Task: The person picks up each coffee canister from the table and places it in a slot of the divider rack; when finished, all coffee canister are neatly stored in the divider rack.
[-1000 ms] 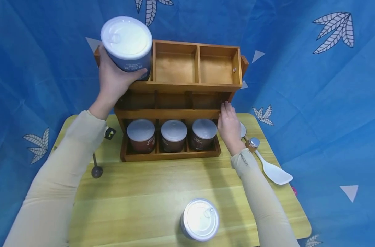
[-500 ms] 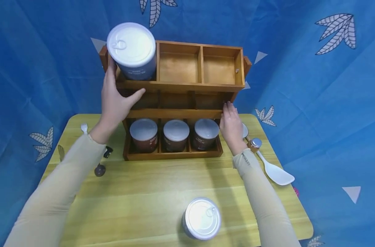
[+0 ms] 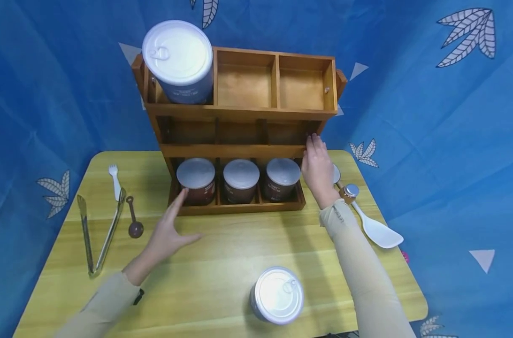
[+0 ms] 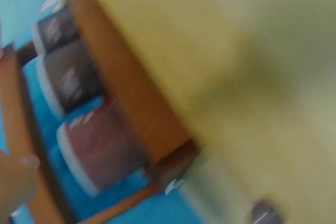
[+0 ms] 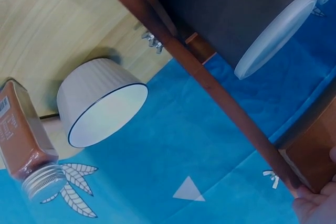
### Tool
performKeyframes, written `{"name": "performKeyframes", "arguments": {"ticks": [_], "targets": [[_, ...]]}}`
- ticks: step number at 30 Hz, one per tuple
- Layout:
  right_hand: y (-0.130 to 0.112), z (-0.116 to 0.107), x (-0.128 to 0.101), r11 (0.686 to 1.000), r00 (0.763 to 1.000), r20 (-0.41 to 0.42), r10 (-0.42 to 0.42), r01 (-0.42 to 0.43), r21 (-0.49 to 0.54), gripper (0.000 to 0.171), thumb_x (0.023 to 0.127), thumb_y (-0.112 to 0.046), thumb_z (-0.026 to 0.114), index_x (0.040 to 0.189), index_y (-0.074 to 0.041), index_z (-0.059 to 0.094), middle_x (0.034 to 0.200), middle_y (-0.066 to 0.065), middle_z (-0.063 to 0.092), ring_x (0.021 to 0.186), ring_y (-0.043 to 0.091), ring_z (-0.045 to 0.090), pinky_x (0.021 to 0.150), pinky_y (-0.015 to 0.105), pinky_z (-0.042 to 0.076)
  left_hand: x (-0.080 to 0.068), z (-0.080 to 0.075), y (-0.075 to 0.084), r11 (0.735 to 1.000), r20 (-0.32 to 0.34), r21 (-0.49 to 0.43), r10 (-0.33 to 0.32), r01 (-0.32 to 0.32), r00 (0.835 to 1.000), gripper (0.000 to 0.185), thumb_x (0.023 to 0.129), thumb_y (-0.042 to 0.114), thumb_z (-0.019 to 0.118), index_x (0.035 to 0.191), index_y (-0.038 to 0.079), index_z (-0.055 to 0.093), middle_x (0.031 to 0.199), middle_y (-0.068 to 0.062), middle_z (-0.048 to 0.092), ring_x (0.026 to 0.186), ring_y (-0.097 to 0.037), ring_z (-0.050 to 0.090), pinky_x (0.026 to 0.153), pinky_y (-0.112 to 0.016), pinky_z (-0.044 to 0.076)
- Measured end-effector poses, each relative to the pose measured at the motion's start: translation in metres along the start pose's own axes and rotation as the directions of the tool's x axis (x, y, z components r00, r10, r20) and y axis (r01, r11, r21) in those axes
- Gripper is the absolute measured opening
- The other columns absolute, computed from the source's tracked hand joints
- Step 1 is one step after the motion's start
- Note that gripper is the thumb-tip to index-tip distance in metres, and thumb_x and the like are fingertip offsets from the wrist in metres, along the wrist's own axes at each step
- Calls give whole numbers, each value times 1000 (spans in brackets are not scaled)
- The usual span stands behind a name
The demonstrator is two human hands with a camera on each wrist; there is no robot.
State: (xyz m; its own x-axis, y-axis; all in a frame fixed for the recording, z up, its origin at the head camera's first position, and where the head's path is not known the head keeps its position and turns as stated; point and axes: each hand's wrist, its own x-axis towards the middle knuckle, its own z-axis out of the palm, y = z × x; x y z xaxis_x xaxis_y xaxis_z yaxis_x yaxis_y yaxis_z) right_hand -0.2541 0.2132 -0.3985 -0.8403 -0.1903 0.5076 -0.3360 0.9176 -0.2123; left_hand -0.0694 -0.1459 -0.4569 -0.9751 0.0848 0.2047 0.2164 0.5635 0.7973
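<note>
A three-tier wooden rack [image 3: 245, 150] stands at the back of the table. A large blue can with a white lid [image 3: 180, 54] sits in its top-left compartment. My left hand [image 3: 167, 237] is over the table, fingers spread and thumb apart, holding nothing; its index fingertip overlaps the lower-left brown can [image 3: 197, 180] in the head view. My right hand [image 3: 317, 169] grips the right end of the rack's middle tier; in the right wrist view its fingers [image 5: 310, 203] lie at the side post. Another white-lidded can [image 3: 279, 295] stands at the table's front.
Two more brown cans, a middle one [image 3: 241, 180] and a right one [image 3: 281, 178], fill the bottom tier. Tongs [image 3: 87, 234], a white fork [image 3: 114, 180] and a brown scoop [image 3: 135, 229] lie left. Right are a spice jar [image 5: 26, 135], white cup [image 5: 100, 103] and white spatula [image 3: 380, 232].
My left hand has let go of the blue can, which stays in the top-left compartment, and has come down toward me over the table. The right hand keeps its place on the rack.
</note>
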Motion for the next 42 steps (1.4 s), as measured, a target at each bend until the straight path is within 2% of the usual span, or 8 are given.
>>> {"name": "performKeyframes", "arguments": {"ticks": [5,8,11,15,19,27,37,42], "targets": [[0,0,1,1000,1000,0,-1,1,6,43,101,-8,47,141,7,47,148,24,47,140,37,44,119,48,35,-29,37,-12,998,180,-52,-17,27,983,120,66,30,91,158,28,15,163,-10,24,146,-42,30,112,-71,28],[1,1,1,1000,1000,-1,-3,3,7,43,101,-8,47,141,7,47,148,24,47,139,37,44,119,48,35,-44,60,-12,996,283,-90,7,19,959,119,64,31,92,158,22,20,162,-11,27,146,-39,31,115,-65,29],[1,2,1,1000,1000,-11,-5,6,5,42,100,-8,47,140,7,48,148,24,47,139,37,45,119,48,36,-57,85,-8,991,419,-128,26,31,908,120,63,35,91,158,19,20,163,-8,27,148,-35,30,118,-61,28],[2,1,0,1000,999,-33,-18,18,8,42,100,-7,48,139,8,49,147,25,48,138,38,46,118,49,36,-67,116,1,990,576,-139,66,18,815,123,63,42,89,158,16,17,163,-5,27,147,-33,32,118,-57,30],[2,1,1,1000,999,-37,-21,21,15,42,100,-7,48,139,8,49,146,25,48,138,39,46,118,49,36,-70,137,8,990,630,-141,110,-26,769,123,63,44,89,158,14,17,162,-6,29,146,-34,36,117,-54,34],[1,0,0,1000,1000,-7,-3,3,7,43,101,-8,47,140,7,47,148,24,47,140,37,44,119,49,35,-71,158,14,973,639,-216,205,-84,741,125,60,38,92,157,13,17,159,-6,35,144,-32,39,117,-48,37],[2,0,0,1000,1000,-26,-3,3,6,42,100,-8,48,139,7,49,147,25,48,139,37,45,119,48,36,-66,176,16,927,618,-375,262,-15,741,121,57,27,95,153,32,22,152,11,42,143,-18,42,121,-42,33],[2,1,0,1000,1000,-8,0,0,11,43,101,-9,47,140,7,47,148,24,47,139,37,44,119,48,35,-69,178,15,932,612,-363,231,10,756,114,60,33,94,151,34,25,149,12,44,140,-16,45,119,-39,36]]}}
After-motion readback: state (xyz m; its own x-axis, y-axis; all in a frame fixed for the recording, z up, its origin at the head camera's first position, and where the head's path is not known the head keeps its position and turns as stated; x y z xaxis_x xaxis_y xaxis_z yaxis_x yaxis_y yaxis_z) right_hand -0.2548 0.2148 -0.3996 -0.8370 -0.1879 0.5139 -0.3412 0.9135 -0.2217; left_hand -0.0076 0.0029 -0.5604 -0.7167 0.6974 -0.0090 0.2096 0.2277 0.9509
